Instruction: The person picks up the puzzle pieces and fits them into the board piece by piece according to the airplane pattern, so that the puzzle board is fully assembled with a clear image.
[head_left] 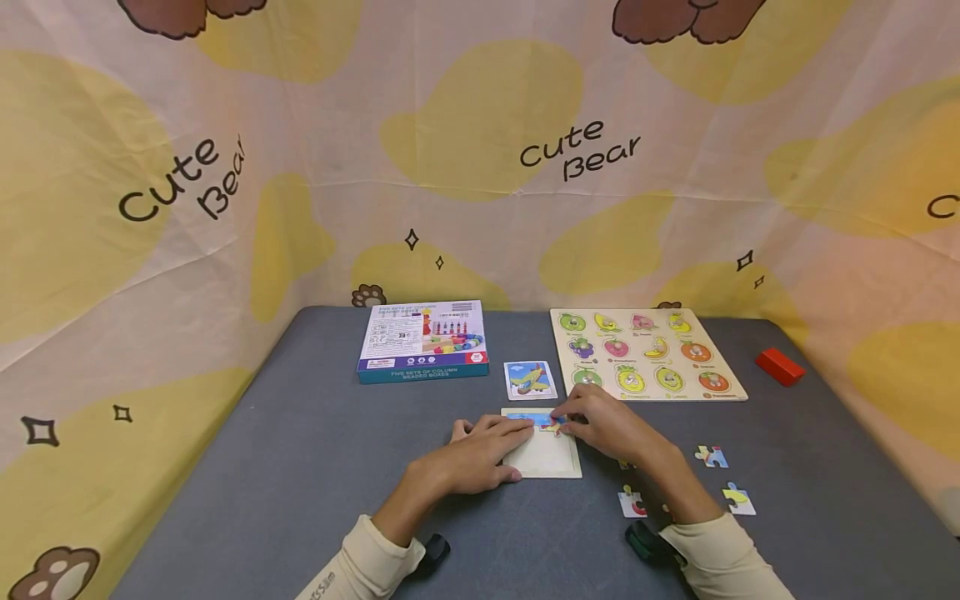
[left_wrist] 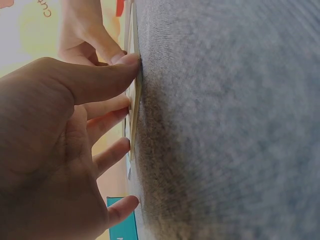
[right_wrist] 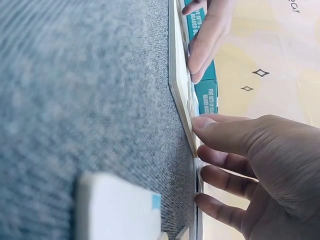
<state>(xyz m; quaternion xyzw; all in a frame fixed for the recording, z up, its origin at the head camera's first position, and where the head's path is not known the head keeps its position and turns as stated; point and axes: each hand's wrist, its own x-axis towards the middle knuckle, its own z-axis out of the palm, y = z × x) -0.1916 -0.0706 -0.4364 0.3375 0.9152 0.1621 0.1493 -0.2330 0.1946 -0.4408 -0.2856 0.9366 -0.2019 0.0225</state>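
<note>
A white-and-teal box (head_left: 422, 342) lies near the far left corner of the worktop (head_left: 300, 467). My left hand (head_left: 483, 454) rests, fingers spread, over the left side of a pale puzzle tray (head_left: 543, 458), its thumb by the near edge. The tray lies flat, midway between the worktop's left and right edges, its sides pointing to the far edge; it looks nearly square, so I cannot tell its long axis. Inside, joined picture pieces (head_left: 542, 417) form a strip running left to right along its far end. Just beyond lies a plane card (head_left: 530, 380). My right hand (head_left: 607, 421) has bent fingers at the tray's far right corner; I cannot tell whether they pinch a piece. A fruit board (head_left: 648, 379) lies by the worktop's far edge, loose pieces (head_left: 632, 503) nearer me, and a red block (head_left: 780, 367) near the far right corner.
</note>
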